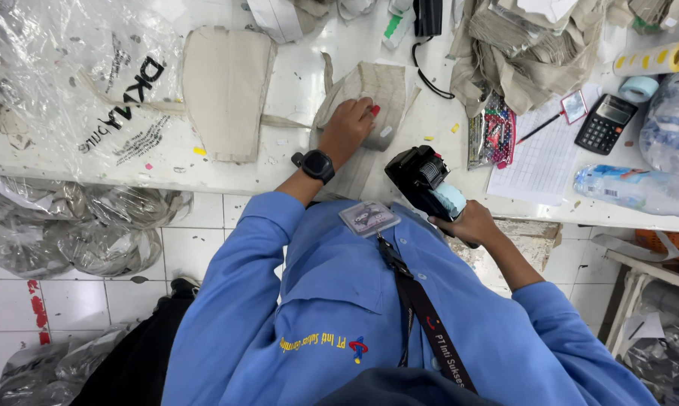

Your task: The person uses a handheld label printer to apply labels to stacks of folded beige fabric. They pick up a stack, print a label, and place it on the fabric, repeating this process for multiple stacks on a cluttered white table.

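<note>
My left hand [347, 126], with a black watch on the wrist, presses flat on a stack of beige fabric pieces [384, 84] on the white table [294, 169]. My right hand [471, 224] grips a black label gun [422, 177] with a pale blue roll, held at the table's near edge just right of the stack. A larger beige fabric panel [226, 90] lies to the left of the stack. A badge on a dark lanyard [368, 218] hangs over my blue shirt.
Clear plastic bags [68, 75] cover the table's left end, with more on the tiled floor [76, 233]. At the right lie a heap of beige fabric [527, 45], a gridded sheet [539, 162], a calculator [605, 124], tape rolls [655, 59] and a plastic bottle [633, 188].
</note>
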